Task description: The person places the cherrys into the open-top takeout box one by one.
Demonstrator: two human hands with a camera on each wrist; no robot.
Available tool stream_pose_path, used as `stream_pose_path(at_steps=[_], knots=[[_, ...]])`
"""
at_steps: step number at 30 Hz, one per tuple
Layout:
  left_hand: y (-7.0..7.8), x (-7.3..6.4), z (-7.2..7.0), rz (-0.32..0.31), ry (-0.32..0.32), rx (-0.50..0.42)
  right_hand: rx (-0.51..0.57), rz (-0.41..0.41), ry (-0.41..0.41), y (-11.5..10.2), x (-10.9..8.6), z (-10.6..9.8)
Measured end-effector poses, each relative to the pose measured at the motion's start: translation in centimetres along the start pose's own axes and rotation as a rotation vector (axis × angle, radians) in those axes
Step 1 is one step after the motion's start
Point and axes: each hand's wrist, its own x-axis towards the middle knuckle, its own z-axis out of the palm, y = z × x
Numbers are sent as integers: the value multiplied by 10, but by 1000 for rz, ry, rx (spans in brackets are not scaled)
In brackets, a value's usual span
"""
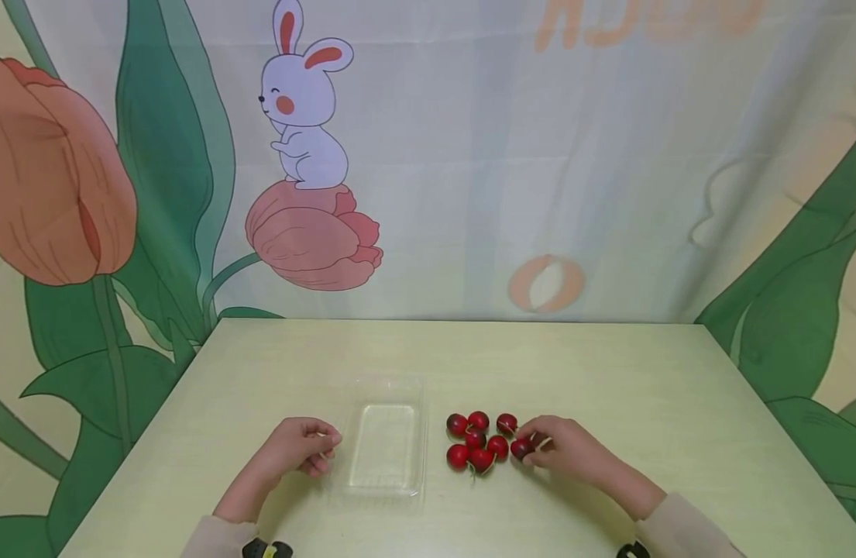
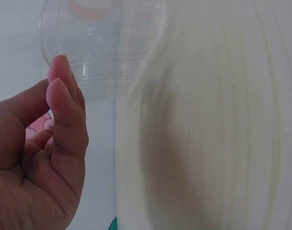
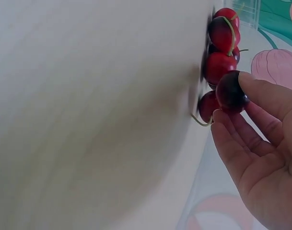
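Note:
My right hand (image 1: 563, 448) pinches a dark red cherry (image 3: 230, 91) between thumb and fingers, at the right side of a cluster of cherries (image 1: 476, 439). In the right wrist view the held cherry overlaps another cherry (image 3: 209, 106) with a curved green stem. A clear plastic box (image 1: 386, 449) lies left of the cluster. My left hand (image 1: 298, 448) is at the box's left edge, its fingers loosely bent. Seen from the left wrist, its fingertips (image 2: 60, 72) overlap the box's near rim.
The pale yellow table (image 1: 609, 372) reaches back to a printed curtain (image 1: 469, 155) with a rabbit and tulips. Several cherries, some with green stems, lie close together between the box and my right hand.

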Motion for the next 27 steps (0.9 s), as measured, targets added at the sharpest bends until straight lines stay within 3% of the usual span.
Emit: stream_pose_path(at_steps=[16,27], knots=[[1,1,2,-20,27,11,-53,-106,27,-21,6,-21],[1,-1,4,-11,-18,-1,-35,-109,-20,-39,26,-21]])
